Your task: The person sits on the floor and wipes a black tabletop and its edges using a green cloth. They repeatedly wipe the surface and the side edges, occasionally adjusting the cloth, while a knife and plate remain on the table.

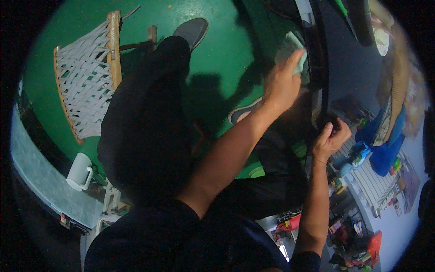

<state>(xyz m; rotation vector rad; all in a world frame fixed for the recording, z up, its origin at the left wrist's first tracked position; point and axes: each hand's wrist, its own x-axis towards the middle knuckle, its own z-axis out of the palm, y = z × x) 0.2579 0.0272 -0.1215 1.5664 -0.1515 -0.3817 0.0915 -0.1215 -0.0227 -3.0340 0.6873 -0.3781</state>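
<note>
My left hand [283, 83] holds a folded pale green cloth [299, 44], its index finger stretched along it. The cloth is against a dark glossy panel [304, 73], which shows a dim reflection beside it. The panel's long dark edge [323, 61] runs down the right of my left hand. Near the lower end of that edge, my right hand [333, 139] is raised with its fingers curled and thumb up. Dark shadow fills the hollow of this hand, so whether it grips the edge cannot be made out.
A wooden-framed seat with woven grey straps [85, 78] stands on the green floor [217, 61]. A white mug [80, 171] rests on a glass-topped surface [44, 173] at left. At right are a blue cloth [385, 156], a slatted rack [373, 180] and crowded small items.
</note>
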